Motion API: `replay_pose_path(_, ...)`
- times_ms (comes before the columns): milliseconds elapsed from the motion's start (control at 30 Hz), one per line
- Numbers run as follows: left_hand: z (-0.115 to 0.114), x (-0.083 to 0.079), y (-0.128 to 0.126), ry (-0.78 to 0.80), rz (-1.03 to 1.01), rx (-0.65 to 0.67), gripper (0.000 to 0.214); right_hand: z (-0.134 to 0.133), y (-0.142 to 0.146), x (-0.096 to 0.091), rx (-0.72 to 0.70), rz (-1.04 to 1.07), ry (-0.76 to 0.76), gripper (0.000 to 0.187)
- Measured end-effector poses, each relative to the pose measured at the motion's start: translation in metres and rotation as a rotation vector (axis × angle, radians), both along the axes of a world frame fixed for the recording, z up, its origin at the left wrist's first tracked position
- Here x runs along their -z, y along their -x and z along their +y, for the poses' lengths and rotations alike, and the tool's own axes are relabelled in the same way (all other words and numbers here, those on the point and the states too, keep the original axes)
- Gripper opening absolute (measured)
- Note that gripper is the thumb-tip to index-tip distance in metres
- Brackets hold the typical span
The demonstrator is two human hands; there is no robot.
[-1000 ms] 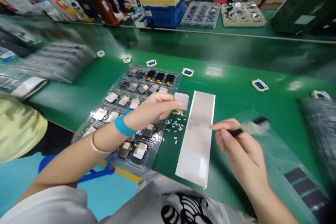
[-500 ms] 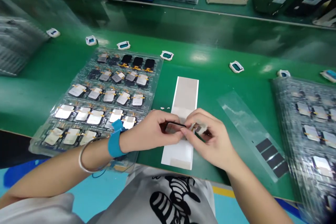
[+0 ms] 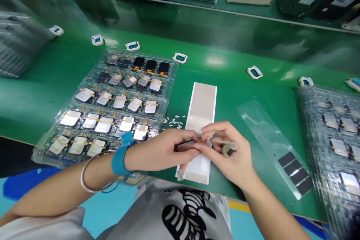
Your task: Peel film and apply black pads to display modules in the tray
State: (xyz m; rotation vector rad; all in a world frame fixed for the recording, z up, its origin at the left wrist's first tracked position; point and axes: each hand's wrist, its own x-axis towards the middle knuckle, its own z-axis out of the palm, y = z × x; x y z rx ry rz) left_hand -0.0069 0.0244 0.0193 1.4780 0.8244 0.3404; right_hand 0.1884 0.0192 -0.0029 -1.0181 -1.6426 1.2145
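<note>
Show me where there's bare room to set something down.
Bare green tabletop shows between the long beige-and-white strip and the clear plastic film, and between the far-left clear plastic stack and the loaded clear plastic tray. It is crowded around the left hand and right hand, and among small white scraps.

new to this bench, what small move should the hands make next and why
Probably work the end of the dark-edged piece gently with the right hand while the left hand steadies it. That left hand grips the piece, and the right thumb and a finger meet at its end, beside an orange bit; a pale wrapped item sits in the right palm.
</note>
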Motion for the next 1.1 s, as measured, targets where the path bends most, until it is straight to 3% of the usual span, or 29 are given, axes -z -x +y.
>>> replay_pose_path(67, -0.004, 0.001, -0.002, 0.040, -0.015, -0.003, 0.012, 0.000, -0.003, -0.002, 0.005, -0.035, -0.084, 0.024)
replay_pose_path(267, -0.013, 0.007, -0.003, -0.034, -0.043, -0.141, 0.017, -0.001, -0.009, -0.006, 0.014, -0.315, -0.553, 0.012)
replay_pose_path(433, -0.014, 0.009, -0.002, -0.095, -0.038, -0.135, 0.014, -0.003, -0.004, -0.001, 0.081, -0.450, -0.689, 0.014)
replay_pose_path(667, -0.014, 0.009, -0.003, -0.204, 0.027, -0.163, 0.015, -0.008, -0.007, 0.003, 0.090, -0.492, -0.720, 0.021)
replay_pose_path(800, -0.014, 0.011, -0.003, -0.261, 0.067, -0.191, 0.013, -0.009, -0.006, 0.001, 0.092, -0.519, -0.662, 0.022)
replay_pose_path(1100, -0.015, 0.011, -0.002, -0.340, 0.096, -0.208, 0.012, -0.004, -0.001, -0.005, 0.043, -0.196, -0.234, 0.017)
